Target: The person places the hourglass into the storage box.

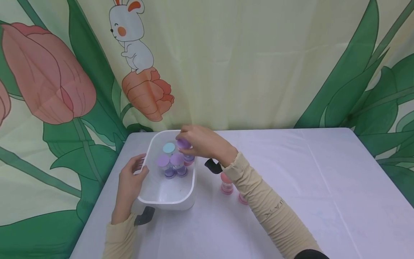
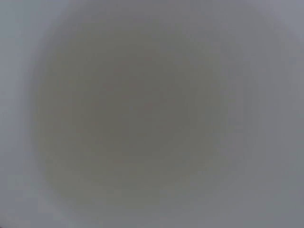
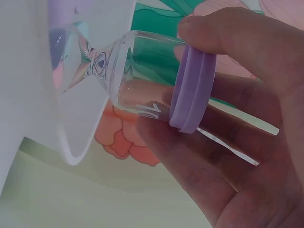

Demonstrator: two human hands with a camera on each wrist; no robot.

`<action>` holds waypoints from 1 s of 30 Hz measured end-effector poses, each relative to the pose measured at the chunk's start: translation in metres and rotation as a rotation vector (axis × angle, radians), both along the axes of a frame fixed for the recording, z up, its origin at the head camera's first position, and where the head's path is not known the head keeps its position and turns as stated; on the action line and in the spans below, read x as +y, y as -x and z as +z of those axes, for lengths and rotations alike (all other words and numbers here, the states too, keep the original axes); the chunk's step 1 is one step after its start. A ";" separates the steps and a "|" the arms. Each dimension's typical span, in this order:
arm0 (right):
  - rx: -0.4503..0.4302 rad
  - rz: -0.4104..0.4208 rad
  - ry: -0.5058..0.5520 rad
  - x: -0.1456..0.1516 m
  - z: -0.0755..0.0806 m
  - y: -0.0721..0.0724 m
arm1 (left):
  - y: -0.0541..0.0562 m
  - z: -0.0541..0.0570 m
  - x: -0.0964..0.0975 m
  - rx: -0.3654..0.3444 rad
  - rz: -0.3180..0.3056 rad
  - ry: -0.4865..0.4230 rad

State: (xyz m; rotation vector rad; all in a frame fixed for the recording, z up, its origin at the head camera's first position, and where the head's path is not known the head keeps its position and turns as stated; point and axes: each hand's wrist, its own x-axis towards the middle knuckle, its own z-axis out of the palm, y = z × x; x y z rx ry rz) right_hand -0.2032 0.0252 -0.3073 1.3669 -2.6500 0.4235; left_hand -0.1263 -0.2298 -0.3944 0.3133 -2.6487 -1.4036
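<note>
A white plastic bin (image 1: 161, 196) stands at the table's left. My left hand (image 1: 127, 183) holds its left side, thumb at the rim and fingers along the outer wall. Over the bin's far right part, my right hand (image 1: 205, 144) pinches a sand timer (image 3: 147, 71) by its purple cap; its clear glass is marked 10, and its lower end reaches past the rim. Inside the bin, two purple-capped sand timers (image 1: 165, 163) and a light-blue-capped sand timer (image 1: 169, 148) stand upright close together. The left wrist view is a grey blur.
Right of the bin, a pink sand timer (image 1: 227, 184) stands on the white-covered table (image 1: 291, 172). Another pink sand timer (image 1: 243, 199) is partly hidden by the right forearm. Behind the table hangs a curtain (image 1: 242, 72) printed with tulips and a rabbit.
</note>
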 end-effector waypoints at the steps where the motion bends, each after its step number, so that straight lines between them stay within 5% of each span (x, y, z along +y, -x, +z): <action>1: -0.004 -0.002 0.001 0.000 -0.001 0.000 | 0.000 0.000 0.000 0.000 0.001 0.000; 16: -0.081 -0.007 -0.011 -0.002 -0.018 0.001 | 0.000 0.000 0.000 0.012 0.009 -0.001; 30: -0.064 -0.029 -0.073 -0.009 -0.038 0.004 | 0.000 -0.002 0.000 0.014 0.007 0.003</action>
